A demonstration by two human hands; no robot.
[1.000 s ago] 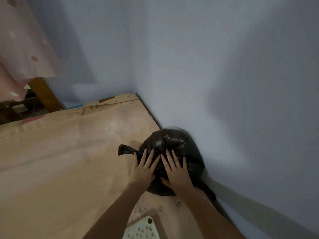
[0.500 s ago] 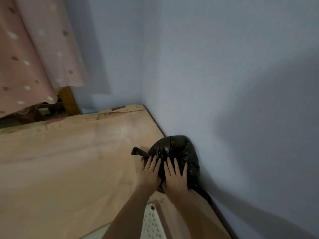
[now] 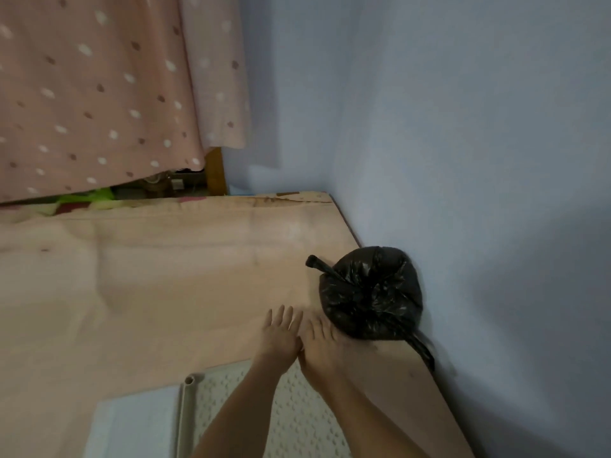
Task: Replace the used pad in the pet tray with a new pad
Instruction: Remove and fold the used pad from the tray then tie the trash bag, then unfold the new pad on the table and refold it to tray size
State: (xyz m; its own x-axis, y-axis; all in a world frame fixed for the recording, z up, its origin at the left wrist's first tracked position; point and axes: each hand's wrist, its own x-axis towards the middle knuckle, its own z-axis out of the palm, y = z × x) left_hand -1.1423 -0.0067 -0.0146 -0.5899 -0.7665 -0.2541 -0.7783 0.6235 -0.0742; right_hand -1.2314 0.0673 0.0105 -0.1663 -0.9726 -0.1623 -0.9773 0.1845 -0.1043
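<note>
A tied black plastic bag, bulging and round, lies on the tan floor mat against the blue wall. My left hand and my right hand sit side by side just in front of the bag, fingers straight, holding nothing. The right hand's fingertips are close to the bag's lower left edge; whether they touch is unclear. At the bottom lies the pet tray: a white perforated grid beside a pale flat panel, partly hidden by my forearms.
The blue wall runs along the right and meets a second wall at the corner. A pink dotted curtain hangs at the upper left, with clutter and a wooden post under it.
Both hands have come off the black bag and drawn back toward me. The view has shifted, showing more of the curtain and the tray.
</note>
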